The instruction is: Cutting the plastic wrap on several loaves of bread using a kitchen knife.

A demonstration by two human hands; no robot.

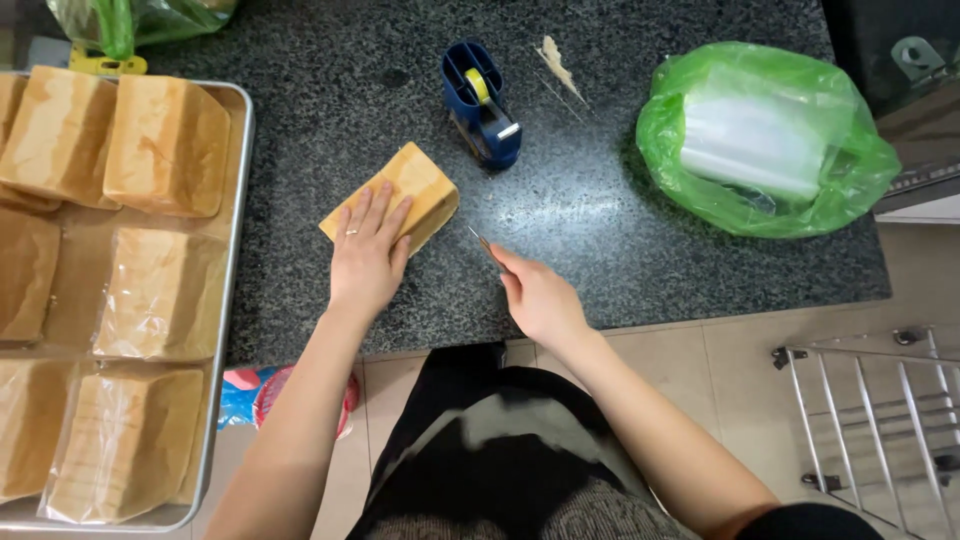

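**A Loaf Under the Left Hand, a Thin Tool in the Right**

On the dark speckled counter (620, 230) lay one block of bread (405, 195), golden and box-shaped. Its long axis ran on a diagonal, from the near-left toward the far-right, and the far end pointed toward the blue tape dispenser (482, 105), which stood near but apart from it. The left hand (368, 255) rested flat on the near end of the loaf, fingers stretched and a little spread, a ring on one finger. The right hand (540, 298) was just beside, at the counter edge, fingers closed on a thin pointed tool (479, 238); I could not tell which kind of tool it was. Its tip pointed to the loaf.

At the left stood a metal tray (240, 150) with more loaves, some wrapped in clear plastic (160, 295). At the far right lay a green plastic bag (765, 140), round and puffy, with a stack of clear bags inside. Another green bag (125, 20) was at the far-left corner, with a yellow clip (105, 65) below it.
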